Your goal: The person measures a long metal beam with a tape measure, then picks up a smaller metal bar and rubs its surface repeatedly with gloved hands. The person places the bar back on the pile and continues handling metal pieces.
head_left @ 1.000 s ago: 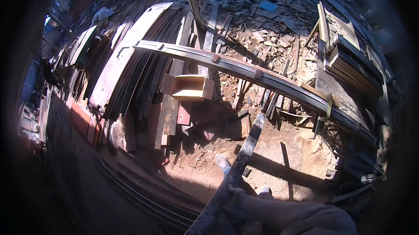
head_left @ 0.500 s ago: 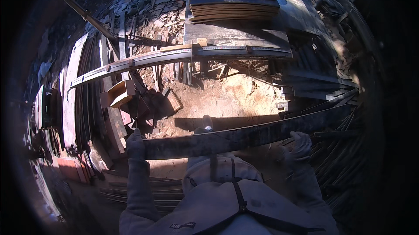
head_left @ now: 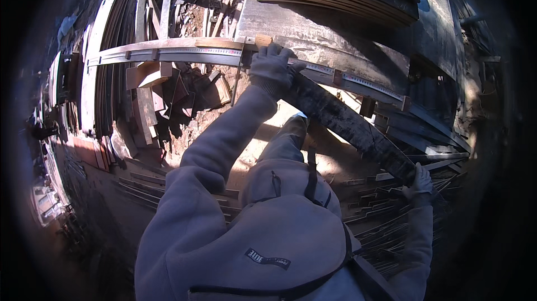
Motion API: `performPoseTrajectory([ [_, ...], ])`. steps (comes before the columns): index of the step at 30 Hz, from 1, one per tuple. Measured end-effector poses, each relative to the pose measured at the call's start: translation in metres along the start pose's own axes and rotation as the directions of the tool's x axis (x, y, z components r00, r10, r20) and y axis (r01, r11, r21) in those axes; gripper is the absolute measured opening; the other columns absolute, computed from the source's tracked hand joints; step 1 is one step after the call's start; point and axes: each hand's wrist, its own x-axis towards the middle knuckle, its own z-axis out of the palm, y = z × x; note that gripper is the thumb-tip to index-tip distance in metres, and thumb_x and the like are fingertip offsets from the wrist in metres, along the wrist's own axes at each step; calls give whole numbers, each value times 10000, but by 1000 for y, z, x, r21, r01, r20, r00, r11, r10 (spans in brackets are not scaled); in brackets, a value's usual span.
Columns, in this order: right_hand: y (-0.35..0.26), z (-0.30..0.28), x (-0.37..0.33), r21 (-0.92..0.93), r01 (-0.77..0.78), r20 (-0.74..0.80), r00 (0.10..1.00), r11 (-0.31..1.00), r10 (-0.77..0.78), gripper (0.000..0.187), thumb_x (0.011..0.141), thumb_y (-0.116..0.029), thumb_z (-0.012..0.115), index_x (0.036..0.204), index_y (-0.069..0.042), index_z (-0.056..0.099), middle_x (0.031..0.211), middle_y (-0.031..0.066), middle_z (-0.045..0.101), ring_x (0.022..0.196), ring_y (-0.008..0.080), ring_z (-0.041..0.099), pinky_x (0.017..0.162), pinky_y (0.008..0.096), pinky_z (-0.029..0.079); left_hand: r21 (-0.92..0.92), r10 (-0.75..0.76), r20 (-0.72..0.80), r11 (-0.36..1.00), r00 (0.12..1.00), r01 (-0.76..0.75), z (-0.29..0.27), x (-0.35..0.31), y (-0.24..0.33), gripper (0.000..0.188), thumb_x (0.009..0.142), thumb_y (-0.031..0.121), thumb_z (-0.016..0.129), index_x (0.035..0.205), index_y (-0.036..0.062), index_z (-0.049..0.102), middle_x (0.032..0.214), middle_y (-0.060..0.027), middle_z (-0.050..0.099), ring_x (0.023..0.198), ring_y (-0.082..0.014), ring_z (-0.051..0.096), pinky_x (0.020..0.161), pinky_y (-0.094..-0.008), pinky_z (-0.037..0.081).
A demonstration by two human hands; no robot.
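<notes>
- A long, flat, dark steel strip (head_left: 349,122), rough and rusty on its surface, is held slanted across the picture, above sandy ground
- Its upper end is gripped by the gloved left hand (head_left: 272,66) — arm stretched forward, beside a curved pale bar (head_left: 184,52)
- Its lower end is closed in the gloved right hand (head_left: 420,180), arm bent low, over thin stacked metal strips (head_left: 380,217)

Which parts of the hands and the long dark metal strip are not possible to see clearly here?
Head view:
- Left hand: glove hides the fingers' grip.
- Right hand: small, near the dark rim; grip unclear.
- Dark metal strip: underside hidden.
- Measuring rail: markings too small.
</notes>
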Motion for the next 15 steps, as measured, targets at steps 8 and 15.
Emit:
performPoseTrajectory([
  [8,106,-83,215,-95,144,50,989,985,-140,1112,630,-196,909,1587,-32,366,1451,244,545,1329,441,547,1145,492,468,-6,322,212,945,923,-328,75,88,114,738,989,622,613,1588,207,497,1638,-120,473,1593,-332,323,1346,-537,116],
  [15,100,-66,320,-91,142,226,967,986,-118,1050,655,-190,872,1580,-51,394,1460,211,556,1352,421,534,1156,456,478,-67,77,278,996,957,-60,108,102,108,687,997,429,630,1631,230,452,1744,-122,330,1620,-366,274,1335,-523,165],
])
